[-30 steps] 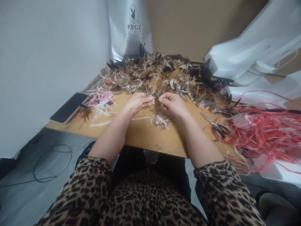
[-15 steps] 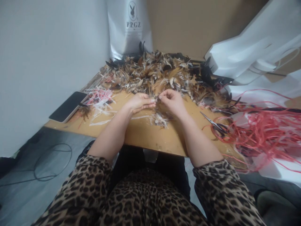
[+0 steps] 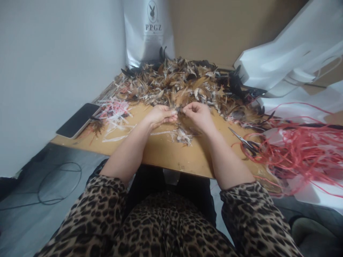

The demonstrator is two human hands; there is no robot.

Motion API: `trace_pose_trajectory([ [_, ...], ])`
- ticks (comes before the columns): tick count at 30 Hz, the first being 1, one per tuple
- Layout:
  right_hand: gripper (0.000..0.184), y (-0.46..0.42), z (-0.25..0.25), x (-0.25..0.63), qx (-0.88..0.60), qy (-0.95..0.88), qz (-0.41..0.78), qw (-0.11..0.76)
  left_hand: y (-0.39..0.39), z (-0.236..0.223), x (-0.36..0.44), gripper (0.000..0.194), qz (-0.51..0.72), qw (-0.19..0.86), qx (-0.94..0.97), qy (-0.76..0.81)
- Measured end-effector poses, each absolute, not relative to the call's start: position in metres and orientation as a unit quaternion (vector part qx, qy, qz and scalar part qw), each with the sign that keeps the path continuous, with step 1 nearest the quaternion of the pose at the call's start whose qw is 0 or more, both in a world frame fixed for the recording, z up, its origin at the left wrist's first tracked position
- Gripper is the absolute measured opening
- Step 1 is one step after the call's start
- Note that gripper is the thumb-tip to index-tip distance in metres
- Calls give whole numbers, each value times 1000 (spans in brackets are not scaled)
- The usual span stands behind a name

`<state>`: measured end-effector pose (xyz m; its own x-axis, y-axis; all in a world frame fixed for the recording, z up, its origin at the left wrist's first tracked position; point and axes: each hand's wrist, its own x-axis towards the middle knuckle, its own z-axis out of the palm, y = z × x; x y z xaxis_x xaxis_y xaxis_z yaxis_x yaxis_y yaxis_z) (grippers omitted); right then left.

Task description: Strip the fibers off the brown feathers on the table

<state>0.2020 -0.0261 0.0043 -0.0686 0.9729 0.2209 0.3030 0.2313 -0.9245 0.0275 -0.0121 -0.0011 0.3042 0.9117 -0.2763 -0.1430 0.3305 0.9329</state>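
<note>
My left hand (image 3: 163,117) pinches with thumb and fingertips at the near edge of a brown feather pile (image 3: 187,80). A small brown feather tuft (image 3: 175,104) rises from its fingertips. Just right of it, my right hand (image 3: 197,113) has thumb and forefinger pressed together; whatever lies between them is too small to make out. A narrow gap separates the two sets of fingertips. Below them on the board lies a clump of whitish feather scraps (image 3: 183,136).
Pink and white strips (image 3: 115,111) lie left, beside a phone (image 3: 77,120). Scissors (image 3: 243,140) rest at right near tangled red string (image 3: 308,153). A white printed bag (image 3: 150,43) stands behind the pile, and white plastic (image 3: 278,53) rises at back right. The board's edge (image 3: 177,169) is close to my body.
My right fingertips have drawn slightly away to the right from my left ones, widening the gap. My left hand stays almost in place.
</note>
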Motion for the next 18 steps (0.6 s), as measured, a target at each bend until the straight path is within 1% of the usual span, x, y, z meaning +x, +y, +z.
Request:
trace_pose_trajectory([
  [2,13,-27,8,205,-508,-646,353,448,-9,-3,27,12,404,668,427,457],
  [4,13,-29,10,208,-503,-681,312,431,-8,-5,27,13,400,649,443,473],
  [8,12,-34,12,208,-437,-791,174,390,-11,-8,30,16,341,610,515,495],
  [11,14,-37,13,205,-395,-854,91,327,-13,-10,33,18,302,594,565,487],
  [14,19,-38,13,204,-371,-883,70,279,-15,-11,34,19,262,585,613,462],
  [16,20,-35,13,205,-363,-886,79,276,-17,-12,35,20,236,579,640,447],
  [18,18,-31,11,208,-360,-881,101,291,-19,-10,36,20,219,571,658,438],
])
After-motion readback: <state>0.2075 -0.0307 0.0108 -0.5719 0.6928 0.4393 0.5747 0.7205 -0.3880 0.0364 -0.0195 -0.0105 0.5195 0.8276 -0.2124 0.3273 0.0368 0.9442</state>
